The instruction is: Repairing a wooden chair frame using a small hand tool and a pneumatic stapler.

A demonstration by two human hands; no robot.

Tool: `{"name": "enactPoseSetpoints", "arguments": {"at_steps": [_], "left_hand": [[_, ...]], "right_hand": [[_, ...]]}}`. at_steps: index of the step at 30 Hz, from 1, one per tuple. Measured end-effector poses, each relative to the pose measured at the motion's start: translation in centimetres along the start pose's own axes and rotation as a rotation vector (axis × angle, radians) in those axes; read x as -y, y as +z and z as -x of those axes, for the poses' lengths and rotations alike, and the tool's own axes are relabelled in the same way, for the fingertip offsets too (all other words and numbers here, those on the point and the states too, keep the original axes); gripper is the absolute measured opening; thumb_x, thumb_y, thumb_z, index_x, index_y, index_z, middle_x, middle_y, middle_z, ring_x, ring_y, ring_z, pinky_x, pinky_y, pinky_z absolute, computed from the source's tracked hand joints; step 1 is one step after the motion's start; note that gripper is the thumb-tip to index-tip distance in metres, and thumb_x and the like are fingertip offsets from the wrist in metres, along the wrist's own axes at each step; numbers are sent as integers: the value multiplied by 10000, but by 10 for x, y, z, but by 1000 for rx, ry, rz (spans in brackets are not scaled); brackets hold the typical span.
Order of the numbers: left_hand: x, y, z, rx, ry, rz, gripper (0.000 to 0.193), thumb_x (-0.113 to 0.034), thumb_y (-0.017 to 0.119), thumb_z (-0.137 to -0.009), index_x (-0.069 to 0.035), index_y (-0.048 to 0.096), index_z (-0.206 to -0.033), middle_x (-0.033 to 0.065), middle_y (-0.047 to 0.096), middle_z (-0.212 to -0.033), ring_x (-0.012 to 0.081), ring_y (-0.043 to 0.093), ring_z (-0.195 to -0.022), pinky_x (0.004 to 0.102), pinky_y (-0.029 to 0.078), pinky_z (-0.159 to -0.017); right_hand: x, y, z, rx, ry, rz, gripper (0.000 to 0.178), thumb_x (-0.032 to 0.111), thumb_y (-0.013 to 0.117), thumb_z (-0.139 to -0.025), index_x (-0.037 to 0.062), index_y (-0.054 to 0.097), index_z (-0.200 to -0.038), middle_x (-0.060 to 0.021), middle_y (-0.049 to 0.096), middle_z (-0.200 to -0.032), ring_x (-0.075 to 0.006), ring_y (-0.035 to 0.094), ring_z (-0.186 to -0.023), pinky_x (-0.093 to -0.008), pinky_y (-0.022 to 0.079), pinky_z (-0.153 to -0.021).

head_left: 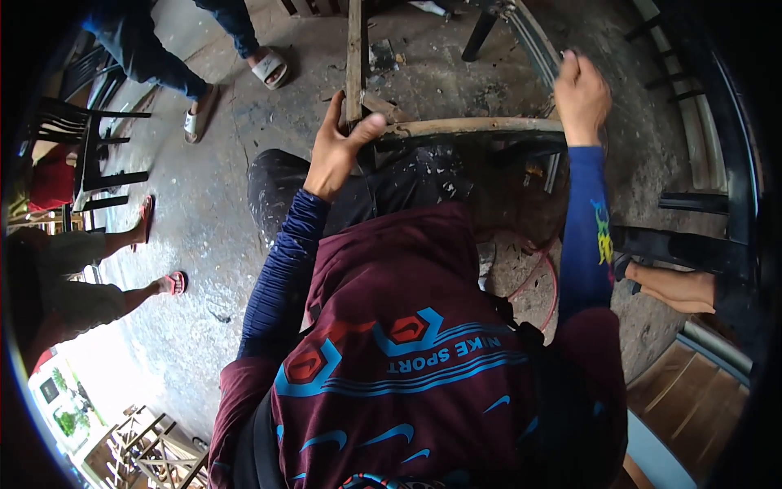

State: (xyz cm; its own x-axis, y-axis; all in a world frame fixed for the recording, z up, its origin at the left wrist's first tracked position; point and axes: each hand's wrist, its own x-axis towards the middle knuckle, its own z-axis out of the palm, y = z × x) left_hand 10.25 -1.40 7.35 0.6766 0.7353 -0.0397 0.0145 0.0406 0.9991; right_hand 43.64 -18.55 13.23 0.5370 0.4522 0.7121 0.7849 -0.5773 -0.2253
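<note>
Across my lap lies a wooden frame (476, 125), with bare wood along its upper faces and dark paint on its sides. My left hand (330, 159) grips its left corner, the thumb on one side and the fingers on the other, where an upright bar (354, 61) meets the curved front rail. Above the frame's right side my right hand (582, 102) is raised, its fingertips pinched together. Whatever sits in that pinch is too small to make out. Dark side bars (533, 41) run away from me just left of the right hand.
A person in jeans and sandals (273, 69) stands at the far left; another in red slippers (175, 283) is nearer. Dark chairs (98, 147) line the left, dark furniture (684, 248) the right. A pink hose (542, 277) curls on the stained concrete floor (195, 236).
</note>
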Motion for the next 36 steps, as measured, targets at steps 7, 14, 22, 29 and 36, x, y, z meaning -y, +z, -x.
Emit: {"name": "enactPoseSetpoints", "arguments": {"at_steps": [7,14,22,29,36], "left_hand": [[2,10,3,-33,-16,-11,943,-313,902,-765,121,411,-1443,191,658,-1242,216,638,-1103,306,492,-972],[4,11,4,-77,25,-3,886,-332,879,-795,133,448,-1414,180,691,-1179,203,648,-1076,300,502,-956],[9,16,15,-185,69,100,758,-334,770,-909,91,449,-1448,135,667,-1221,156,620,-1092,264,475,-969],[4,31,9,-306,51,193,571,-243,695,-973,84,516,-1406,92,687,-1158,117,607,-1054,232,461,-949],[5,38,7,-258,70,137,611,-250,710,-966,95,490,-1420,11,660,-1091,68,561,-944,182,439,-834]], "right_hand": [[-41,-6,36,107,356,204,394,362,463,-1015,23,649,-941,-249,705,-909,-463,667,-874,-564,507,-748],[-18,-11,32,118,374,273,414,382,433,-1032,28,649,-1025,-243,710,-911,-462,678,-864,-570,514,-735],[-57,-25,34,107,462,88,427,379,459,-1012,17,683,-980,-273,694,-948,-499,644,-934,-563,498,-799],[-87,31,43,-329,822,-520,436,312,490,-1007,-70,694,-1059,-260,708,-1064,-371,672,-981,-423,496,-895],[-97,39,34,-338,553,-292,421,360,509,-1013,-3,708,-940,-141,718,-877,-262,664,-829,-382,505,-807]]}}
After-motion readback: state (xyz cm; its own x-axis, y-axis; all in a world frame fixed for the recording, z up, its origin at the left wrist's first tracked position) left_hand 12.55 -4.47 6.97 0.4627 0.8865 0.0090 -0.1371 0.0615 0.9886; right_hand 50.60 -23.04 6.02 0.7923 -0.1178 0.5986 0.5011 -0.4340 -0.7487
